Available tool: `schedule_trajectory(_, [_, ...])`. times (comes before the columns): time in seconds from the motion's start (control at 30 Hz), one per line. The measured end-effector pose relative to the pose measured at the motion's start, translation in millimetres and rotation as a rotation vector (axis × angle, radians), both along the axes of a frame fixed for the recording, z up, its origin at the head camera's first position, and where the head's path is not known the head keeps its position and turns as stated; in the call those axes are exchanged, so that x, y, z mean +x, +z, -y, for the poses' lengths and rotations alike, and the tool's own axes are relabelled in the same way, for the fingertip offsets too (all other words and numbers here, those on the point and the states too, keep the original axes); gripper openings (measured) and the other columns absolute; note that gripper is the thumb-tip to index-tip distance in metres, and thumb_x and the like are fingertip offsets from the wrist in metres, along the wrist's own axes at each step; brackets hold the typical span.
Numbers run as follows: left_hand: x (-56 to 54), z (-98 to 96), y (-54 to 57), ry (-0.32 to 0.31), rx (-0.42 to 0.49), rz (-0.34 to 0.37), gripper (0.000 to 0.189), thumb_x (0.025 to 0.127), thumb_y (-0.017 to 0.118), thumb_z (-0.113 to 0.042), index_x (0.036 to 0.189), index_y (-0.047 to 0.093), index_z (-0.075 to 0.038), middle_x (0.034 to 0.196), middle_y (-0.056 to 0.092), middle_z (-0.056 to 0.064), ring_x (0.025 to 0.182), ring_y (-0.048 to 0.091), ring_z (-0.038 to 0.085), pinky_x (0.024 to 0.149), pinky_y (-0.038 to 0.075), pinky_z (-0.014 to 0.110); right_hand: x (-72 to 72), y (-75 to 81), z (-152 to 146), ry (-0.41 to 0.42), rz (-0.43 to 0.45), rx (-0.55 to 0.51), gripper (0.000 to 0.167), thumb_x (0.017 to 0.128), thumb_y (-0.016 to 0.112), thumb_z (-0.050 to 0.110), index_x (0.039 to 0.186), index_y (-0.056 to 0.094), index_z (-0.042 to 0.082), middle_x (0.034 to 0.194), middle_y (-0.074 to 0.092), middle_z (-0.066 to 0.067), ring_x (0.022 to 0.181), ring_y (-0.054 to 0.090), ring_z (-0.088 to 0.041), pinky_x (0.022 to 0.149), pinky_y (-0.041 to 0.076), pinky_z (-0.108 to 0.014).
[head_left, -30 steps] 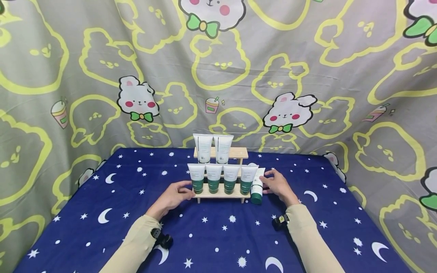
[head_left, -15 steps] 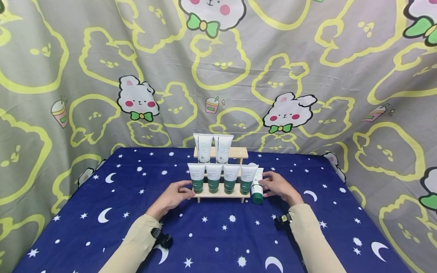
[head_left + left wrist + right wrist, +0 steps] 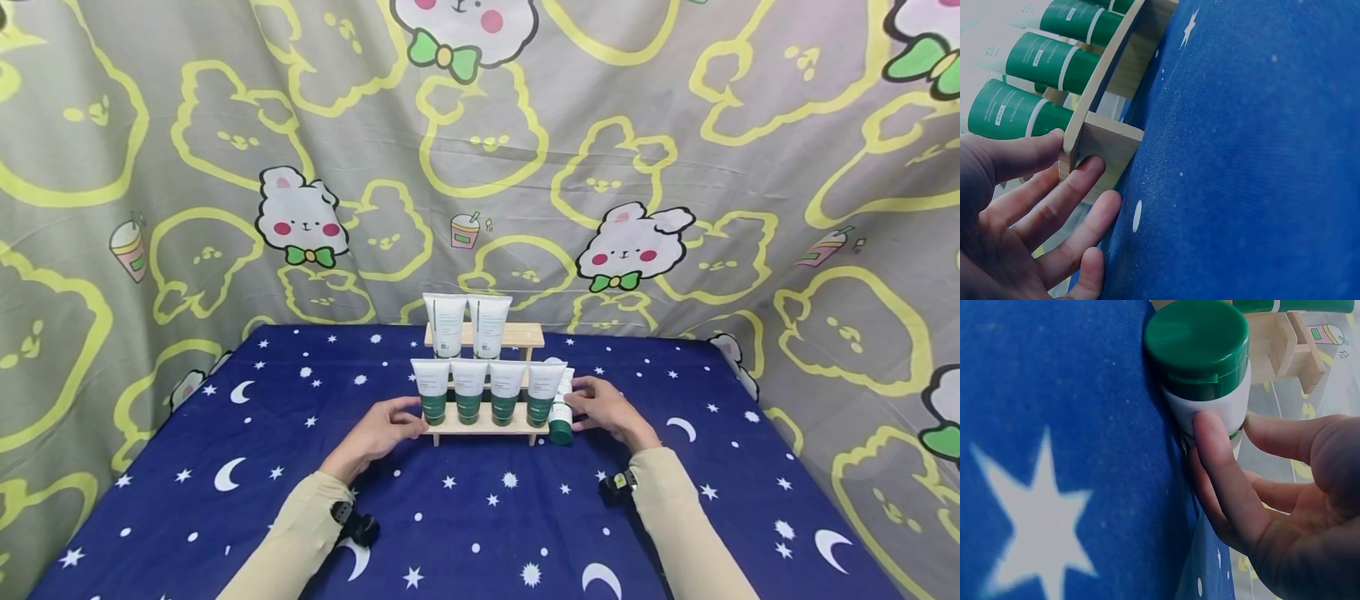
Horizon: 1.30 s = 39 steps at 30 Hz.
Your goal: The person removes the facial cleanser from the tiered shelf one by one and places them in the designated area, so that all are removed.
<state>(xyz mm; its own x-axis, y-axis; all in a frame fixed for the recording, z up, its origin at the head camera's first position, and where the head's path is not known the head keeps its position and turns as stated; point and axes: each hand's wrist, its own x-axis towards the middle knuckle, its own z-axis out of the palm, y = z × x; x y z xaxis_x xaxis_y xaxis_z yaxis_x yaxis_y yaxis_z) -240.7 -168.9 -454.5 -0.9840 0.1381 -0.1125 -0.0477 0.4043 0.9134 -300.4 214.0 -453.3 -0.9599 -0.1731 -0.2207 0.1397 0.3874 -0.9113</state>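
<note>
A stepped wooden display stand (image 3: 483, 429) holds white-and-green squeeze tubes (image 3: 468, 392) standing on their caps along its front step. My left hand (image 3: 382, 429) grips the left end of that step. The left wrist view has the thumb on the board's edge and fingers against the wooden leg (image 3: 1110, 128). At the stand's right end, my right hand (image 3: 609, 412) pinches a larger white tube with a green cap (image 3: 1197, 347) between thumb and fingers. This tube lies low by the cloth, cap towards me, its upper part partly behind the rightmost standing tube.
Two taller white tubes (image 3: 447, 327) stand further back on the stand, before its top step (image 3: 523, 336). A dark blue cloth (image 3: 450, 533) with white stars and moons covers the table. Behind it hangs a grey curtain (image 3: 480, 208) with cartoon animals.
My right hand has shifted a little to the left with the green-capped tube, bringing it closer against the stand's right end. The left hand and the stand stay in place.
</note>
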Motion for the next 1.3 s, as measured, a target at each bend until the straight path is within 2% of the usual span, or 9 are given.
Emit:
schedule_trajectory(0.2, [-0.8, -0.6, -0.5, 0.01, 0.003, 0.009, 0.052, 0.093, 0.069, -0.002, 0.143, 0.054, 0.005, 0.098, 0.078, 0.012, 0.091, 0.073, 0.025, 0.091, 0.053, 0.04, -0.1, -1.5, 3, -0.002, -0.009, -0.014, 0.051, 0.105, 0.056, 0.008, 0.148, 0.037, -0.011, 0.137, 0.053, -0.036, 0.1, 0.068, -0.027, 0.074, 0.062, -0.036])
schedule_trajectory(0.4, [-2.2, 0.6, -1.3, 0.016, -0.007, 0.016, 0.053, 0.094, 0.069, -0.004, 0.144, 0.052, 0.005, 0.099, 0.078, 0.011, 0.092, 0.074, 0.024, 0.095, 0.052, 0.045, 0.5, -0.8, 5, -0.005, -0.031, -0.044, 0.048, 0.104, 0.055, 0.005, 0.146, 0.038, -0.012, 0.133, 0.055, -0.035, 0.094, 0.068, -0.023, 0.072, 0.062, -0.036])
schedule_trajectory(0.73, [-1.9, 0.6, -1.1, 0.016, -0.012, 0.014, 0.053, 0.094, 0.068, -0.002, 0.144, 0.052, 0.005, 0.099, 0.078, 0.011, 0.092, 0.073, 0.024, 0.094, 0.053, 0.044, 0.0, 3.3, 0, -0.016, -0.014, 0.005, 0.049, 0.104, 0.06, 0.013, 0.146, 0.043, -0.007, 0.137, 0.053, -0.031, 0.111, 0.066, -0.034, 0.078, 0.061, -0.038])
schedule_trajectory(0.97, [-0.8, 0.0, 0.1, 0.022, -0.015, 0.015, 0.053, 0.094, 0.068, -0.003, 0.144, 0.052, 0.005, 0.099, 0.078, 0.011, 0.091, 0.073, 0.024, 0.094, 0.052, 0.045, -0.8, 9.8, -7, -0.02, -0.101, 0.067, 0.051, 0.105, 0.057, 0.019, 0.146, 0.043, -0.008, 0.139, 0.054, -0.032, 0.122, 0.061, -0.043, 0.091, 0.058, -0.045])
schedule_trajectory(1.3, [-0.8, -0.2, -0.9, 0.025, -0.025, 0.014, 0.053, 0.094, 0.068, -0.003, 0.144, 0.052, 0.005, 0.1, 0.078, 0.011, 0.092, 0.073, 0.023, 0.095, 0.052, 0.045, 5.0, 32.6, -7, -0.107, -0.267, 0.148, 0.05, 0.107, 0.055, 0.029, 0.145, 0.049, -0.002, 0.135, 0.061, -0.025, 0.12, 0.064, -0.038, 0.097, 0.052, -0.048])
